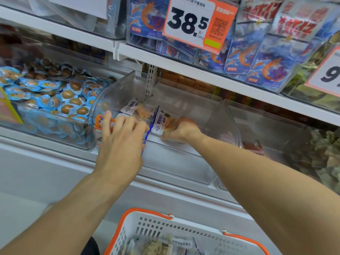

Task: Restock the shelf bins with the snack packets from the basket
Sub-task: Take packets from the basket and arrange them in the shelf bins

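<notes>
A clear bin (55,115) of blue-wrapped brown eggs (67,108) is sitting at the far left of the lower shelf. Just to its right, the person's left hand (121,140) is reaching over the front lip of a nearly empty clear bin (217,115), its fingers spread wide and lying across white snack packets (136,111) inside; whether it is actually gripping one cannot be told. A little further right, the right hand (181,130) is curling around more packets (160,124), holding them low in the same bin. Above, a white and orange price tag (195,23) is hanging in front of blue prawn-printed packs (265,67) on the upper shelf. At the bottom centre, a white basket (147,229) with orange handles is holding further packets.
</notes>
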{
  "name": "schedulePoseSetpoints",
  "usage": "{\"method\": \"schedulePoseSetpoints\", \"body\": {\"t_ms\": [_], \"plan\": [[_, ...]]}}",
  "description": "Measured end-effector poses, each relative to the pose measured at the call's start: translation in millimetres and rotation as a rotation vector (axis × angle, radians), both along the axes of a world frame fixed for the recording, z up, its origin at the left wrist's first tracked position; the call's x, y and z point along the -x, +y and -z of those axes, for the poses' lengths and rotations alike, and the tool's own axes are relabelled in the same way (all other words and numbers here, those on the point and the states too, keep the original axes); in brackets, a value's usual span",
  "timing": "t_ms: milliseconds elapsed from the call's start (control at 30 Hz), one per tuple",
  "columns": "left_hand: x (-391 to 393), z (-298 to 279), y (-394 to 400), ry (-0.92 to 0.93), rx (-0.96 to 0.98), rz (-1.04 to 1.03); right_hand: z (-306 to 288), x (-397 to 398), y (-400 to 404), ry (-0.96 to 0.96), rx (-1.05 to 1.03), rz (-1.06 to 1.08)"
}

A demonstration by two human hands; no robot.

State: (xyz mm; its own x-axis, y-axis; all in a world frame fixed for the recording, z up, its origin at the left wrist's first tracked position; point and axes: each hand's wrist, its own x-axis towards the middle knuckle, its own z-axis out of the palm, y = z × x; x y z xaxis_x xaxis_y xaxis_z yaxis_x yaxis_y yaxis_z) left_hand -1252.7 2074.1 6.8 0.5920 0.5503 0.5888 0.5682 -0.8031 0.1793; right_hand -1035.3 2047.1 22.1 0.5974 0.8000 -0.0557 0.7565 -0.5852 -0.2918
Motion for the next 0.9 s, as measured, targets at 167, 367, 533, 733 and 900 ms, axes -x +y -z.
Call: {"method": "schedulePoseSetpoints", "body": {"t_ms": [167, 367, 533, 733, 900], "plan": [[-0.9, -1.4, -0.9, 0.029, 0.026, -0.007, 3.0, -1.6, 0.1, 0.005, 0.012, 0.049], [-0.4, 0.2, 1.3, 0.019, 0.006, 0.0, 5.5, -4.8, 2.1, 0.034, -0.013, 0.069], [2.9, 0.3, 2.3, 0.013, -0.005, 0.03, -21.5, -1.1, -12.2, -0.03, -0.002, 0.037], [6.5, -14.9, -17.7, -0.266, -0.022, 0.14, -66.0, 48.4, -105.1, -0.222, -0.686, -0.161], [-4.4, 19.3, -90.1, -0.218, 0.328, 0.357, 11.1, 90.9, -215.1, -0.095, -0.673, -0.264]]}}
